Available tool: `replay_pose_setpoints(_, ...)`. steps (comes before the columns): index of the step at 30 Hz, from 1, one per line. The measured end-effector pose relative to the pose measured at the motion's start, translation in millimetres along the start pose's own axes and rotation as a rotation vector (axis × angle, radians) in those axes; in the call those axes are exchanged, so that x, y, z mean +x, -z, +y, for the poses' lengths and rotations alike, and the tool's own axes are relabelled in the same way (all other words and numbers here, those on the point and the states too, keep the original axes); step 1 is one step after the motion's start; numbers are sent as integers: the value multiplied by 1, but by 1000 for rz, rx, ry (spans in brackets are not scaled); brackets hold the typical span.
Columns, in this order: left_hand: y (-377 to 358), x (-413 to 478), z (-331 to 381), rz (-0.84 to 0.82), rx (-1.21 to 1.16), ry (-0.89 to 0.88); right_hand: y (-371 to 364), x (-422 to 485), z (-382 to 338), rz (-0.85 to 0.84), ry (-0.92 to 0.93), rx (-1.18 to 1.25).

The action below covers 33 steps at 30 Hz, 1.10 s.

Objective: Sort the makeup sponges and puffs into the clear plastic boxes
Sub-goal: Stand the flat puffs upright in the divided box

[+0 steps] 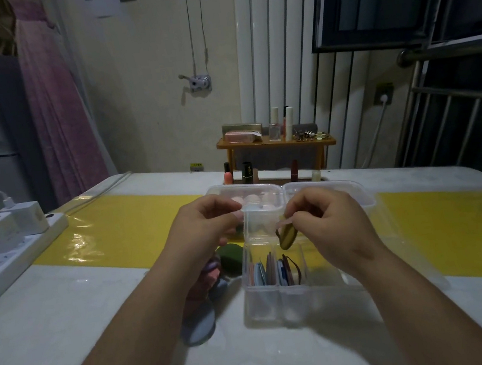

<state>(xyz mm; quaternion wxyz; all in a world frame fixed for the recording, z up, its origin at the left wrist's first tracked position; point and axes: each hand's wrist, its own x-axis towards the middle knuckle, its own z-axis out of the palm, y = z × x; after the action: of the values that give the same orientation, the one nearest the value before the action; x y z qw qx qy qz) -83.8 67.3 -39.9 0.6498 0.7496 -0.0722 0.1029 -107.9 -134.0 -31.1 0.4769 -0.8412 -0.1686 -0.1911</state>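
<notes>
A clear plastic box [268, 304] stands at the table's middle, with several flat puffs [271, 271] upright in its left compartment. My right hand [328, 229] pinches an olive-brown puff [287, 237] above that box. My left hand [205, 220] hovers just left of it, its fingertips touching the box's back rim, holding nothing that I can see. Behind stands a second clear box [219, 189] with pink sponges [256, 200] inside. A dark green sponge [229, 257] and a heap of pink, purple and blue puffs [203, 316] lie left of the near box, partly hidden by my left forearm.
A white power strip [3, 268] with chargers lies at the table's left edge. Lipsticks [246, 172] and a small wooden shelf [274, 144] with cosmetics stand at the far edge. A yellow strip [123, 225] crosses the white table. The near box's clear lid [400, 241] lies open to the right.
</notes>
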Motion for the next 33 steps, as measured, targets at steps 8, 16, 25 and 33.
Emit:
replay_pose_setpoints(8,2,3,-2,53,-22,31,2,-1,-2,-45,-14,-106)
replay_pose_setpoints(16,3,2,0,59,9,51,0,-4,-4,-151,-51,-240)
replay_pose_setpoints(25,2,2,1,72,-11,59,0,-4,-5,-328,-171,-356)
replay_pose_setpoints(33,5,3,1,93,21,77,-2,-4,-5,-333,-175,-449)
